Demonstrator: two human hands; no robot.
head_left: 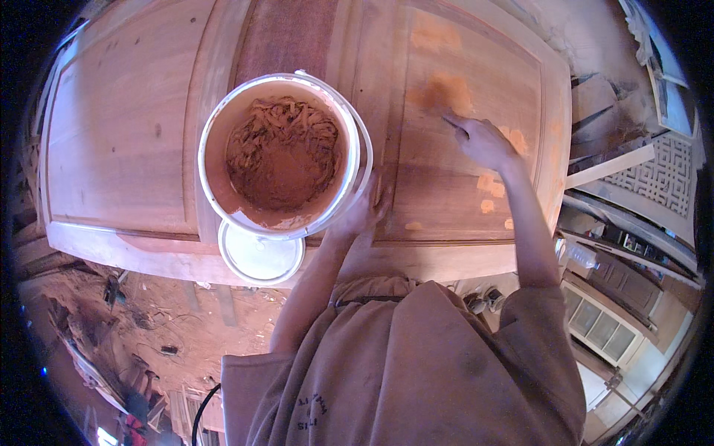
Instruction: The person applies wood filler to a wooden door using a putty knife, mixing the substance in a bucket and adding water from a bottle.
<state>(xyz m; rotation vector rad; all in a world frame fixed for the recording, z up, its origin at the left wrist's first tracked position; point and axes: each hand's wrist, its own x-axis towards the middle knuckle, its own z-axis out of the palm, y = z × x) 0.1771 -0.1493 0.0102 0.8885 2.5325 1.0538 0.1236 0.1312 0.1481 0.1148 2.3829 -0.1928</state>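
Observation:
A wooden panelled door (126, 149) lies flat before me. On it stands a white bucket (349, 160) holding reddish-brown paste. My left hand (366, 209) rests against the bucket's right side, on the door's middle rail. My right hand (483, 141) is shut on a thin dark-tipped tool (454, 123), its tip pressed to the right panel at an orange patch of paste (445, 93). More orange dabs (491, 186) dot the panel close to my right wrist.
A white round lid (260, 256) lies at the door's near edge, under the bucket. Below is a dusty floor with scraps and tools (115, 290). At the right stand a carved lattice panel (662, 175), wooden boards and a cabinet (602, 320).

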